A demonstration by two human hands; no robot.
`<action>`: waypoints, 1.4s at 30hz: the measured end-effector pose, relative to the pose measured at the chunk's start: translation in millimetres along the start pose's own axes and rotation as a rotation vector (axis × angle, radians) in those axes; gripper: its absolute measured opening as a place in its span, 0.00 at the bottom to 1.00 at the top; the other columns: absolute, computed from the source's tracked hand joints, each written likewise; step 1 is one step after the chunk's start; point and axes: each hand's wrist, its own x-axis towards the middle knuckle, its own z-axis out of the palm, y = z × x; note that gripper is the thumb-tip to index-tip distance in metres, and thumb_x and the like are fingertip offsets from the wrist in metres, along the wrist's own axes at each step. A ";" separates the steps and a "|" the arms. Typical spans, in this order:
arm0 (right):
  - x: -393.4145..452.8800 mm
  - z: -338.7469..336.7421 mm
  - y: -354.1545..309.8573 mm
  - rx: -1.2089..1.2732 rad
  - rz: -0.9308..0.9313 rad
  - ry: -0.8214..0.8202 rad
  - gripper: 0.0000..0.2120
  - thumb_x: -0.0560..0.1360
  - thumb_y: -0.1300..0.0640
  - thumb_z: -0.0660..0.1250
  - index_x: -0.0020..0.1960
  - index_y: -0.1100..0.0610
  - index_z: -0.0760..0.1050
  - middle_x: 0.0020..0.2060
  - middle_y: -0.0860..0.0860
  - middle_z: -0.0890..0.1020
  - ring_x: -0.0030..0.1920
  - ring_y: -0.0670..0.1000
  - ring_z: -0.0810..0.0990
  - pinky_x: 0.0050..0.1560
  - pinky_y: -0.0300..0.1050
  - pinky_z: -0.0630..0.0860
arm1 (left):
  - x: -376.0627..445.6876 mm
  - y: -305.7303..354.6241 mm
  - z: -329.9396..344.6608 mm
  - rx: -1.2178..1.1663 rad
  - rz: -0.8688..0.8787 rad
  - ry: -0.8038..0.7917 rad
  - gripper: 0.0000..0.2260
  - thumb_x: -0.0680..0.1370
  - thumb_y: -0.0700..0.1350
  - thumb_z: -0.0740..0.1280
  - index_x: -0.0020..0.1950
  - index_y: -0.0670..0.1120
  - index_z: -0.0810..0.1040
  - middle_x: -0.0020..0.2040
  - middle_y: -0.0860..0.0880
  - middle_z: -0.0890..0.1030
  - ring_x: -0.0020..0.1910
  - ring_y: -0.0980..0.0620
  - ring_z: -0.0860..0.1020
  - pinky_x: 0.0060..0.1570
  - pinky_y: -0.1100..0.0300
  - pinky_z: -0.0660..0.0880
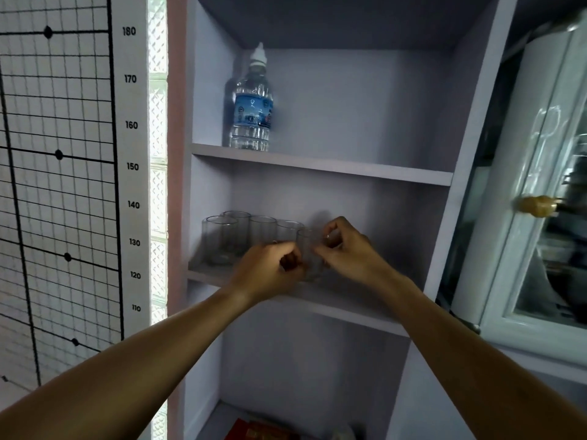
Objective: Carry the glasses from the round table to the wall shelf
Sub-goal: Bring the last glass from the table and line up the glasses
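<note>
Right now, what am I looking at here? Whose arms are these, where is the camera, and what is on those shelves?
There is no machine here. A person wears a camera on their head, so you see their own two bare arms reaching forward. In front of them is a pale wall shelf. On its upper board stands a water bottle. On the middle board, four empty glasses stand at the left. The left hand and the right hand are both closed around a fifth glass, at the right end of that group, low over the board; whether it touches the board I cannot tell. Left of the shelf hangs a height chart; to the right is a glass-door cabinet.
</note>
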 end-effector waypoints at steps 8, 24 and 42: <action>2.7 4.3 12.5 -0.034 0.006 0.145 0.12 0.69 0.49 0.72 0.46 0.43 0.70 0.36 0.43 0.81 0.38 0.39 0.79 0.34 0.32 0.74 | -1.5 2.8 -0.3 0.048 0.038 -0.059 0.15 0.69 0.57 0.66 0.51 0.54 0.83 0.49 0.56 0.85 0.48 0.56 0.83 0.47 0.59 0.79; 6.4 35.9 -19.1 -0.040 -0.155 0.184 0.09 0.71 0.61 0.71 0.44 0.46 0.77 0.32 0.40 0.80 0.38 0.34 0.79 0.34 0.25 0.71 | -16.5 -10.6 -33.4 0.130 -0.043 -0.129 0.10 0.70 0.52 0.68 0.47 0.50 0.82 0.46 0.52 0.85 0.46 0.51 0.82 0.43 0.56 0.79; 44.4 116.0 -76.9 -0.059 -0.249 -0.036 0.01 0.76 0.53 0.67 0.48 0.50 0.76 0.44 0.49 0.83 0.45 0.50 0.81 0.45 0.41 0.78 | -54.7 -61.7 -106.9 0.303 -0.018 -0.039 0.13 0.73 0.43 0.69 0.57 0.48 0.82 0.50 0.49 0.83 0.45 0.48 0.82 0.46 0.59 0.77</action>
